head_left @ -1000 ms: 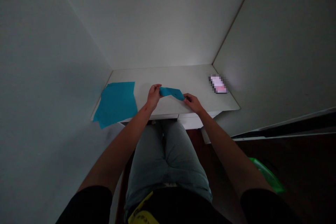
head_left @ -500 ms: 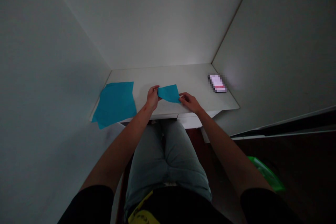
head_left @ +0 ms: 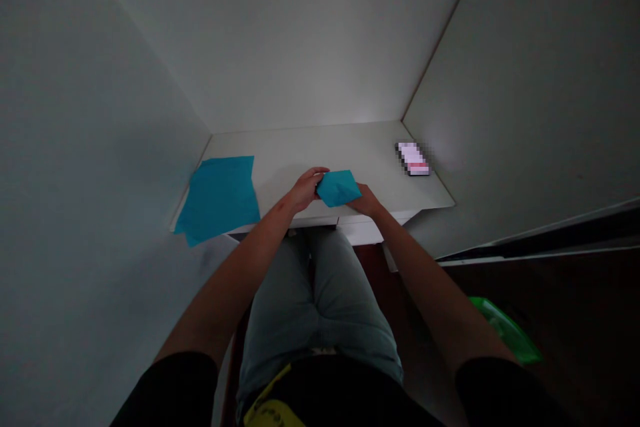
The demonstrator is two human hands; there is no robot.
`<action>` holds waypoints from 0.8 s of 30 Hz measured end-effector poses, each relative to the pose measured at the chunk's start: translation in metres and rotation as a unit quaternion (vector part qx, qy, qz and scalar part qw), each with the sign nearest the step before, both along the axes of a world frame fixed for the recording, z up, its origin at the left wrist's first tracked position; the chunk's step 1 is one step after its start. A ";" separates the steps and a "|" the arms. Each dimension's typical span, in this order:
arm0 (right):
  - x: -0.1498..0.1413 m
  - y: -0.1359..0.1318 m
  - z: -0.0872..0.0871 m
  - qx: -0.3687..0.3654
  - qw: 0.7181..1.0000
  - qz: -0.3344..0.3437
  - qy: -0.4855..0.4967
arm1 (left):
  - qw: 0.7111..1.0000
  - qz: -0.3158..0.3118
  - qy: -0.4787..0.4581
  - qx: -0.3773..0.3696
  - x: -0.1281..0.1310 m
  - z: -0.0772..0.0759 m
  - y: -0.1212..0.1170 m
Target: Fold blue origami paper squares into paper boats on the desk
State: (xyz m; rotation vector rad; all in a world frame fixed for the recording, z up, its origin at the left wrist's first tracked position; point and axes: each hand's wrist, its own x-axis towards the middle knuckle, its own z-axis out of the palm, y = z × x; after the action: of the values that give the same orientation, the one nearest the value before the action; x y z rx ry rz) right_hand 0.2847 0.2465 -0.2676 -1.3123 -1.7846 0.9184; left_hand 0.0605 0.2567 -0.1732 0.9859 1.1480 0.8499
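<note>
A small folded piece of blue paper point(head_left: 339, 187) is held just above the near edge of a white desk point(head_left: 320, 147). My left hand point(head_left: 306, 189) pinches its left side, fingers closed on it. My right hand point(head_left: 367, 200) grips its right side from below and is partly hidden by the paper. A stack of flat blue paper sheets point(head_left: 219, 195) lies on the desk's left end, one corner hanging over the front edge.
A phone point(head_left: 413, 159), its screen blurred, lies near the desk's right back corner. White walls close in the desk on three sides. A green object point(head_left: 505, 330) sits on the dark floor at the right. My legs are under the desk edge.
The blue paper went from a long strip stretched between my hands to a compact folded shape. Both hands moved closer together and toward the desk's near edge.
</note>
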 end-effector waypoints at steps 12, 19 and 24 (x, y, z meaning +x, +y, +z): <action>-0.005 0.003 -0.009 0.037 0.998 -0.034 0.032 | 0.937 0.097 0.149 0.301 -0.012 0.019 0.022; -0.008 0.000 -0.007 0.037 0.997 -0.026 0.070 | 0.895 0.083 0.185 0.398 -0.032 0.057 0.020; -0.009 -0.002 -0.005 0.038 0.996 -0.023 0.075 | 0.899 -0.044 0.263 0.348 -0.031 0.024 0.003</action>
State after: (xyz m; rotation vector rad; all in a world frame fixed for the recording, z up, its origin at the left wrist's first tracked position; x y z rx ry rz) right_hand 0.2758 0.2443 -0.2728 -1.2001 -1.6519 0.8917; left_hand 0.0291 0.2594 -0.1489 1.9371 1.2515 0.9717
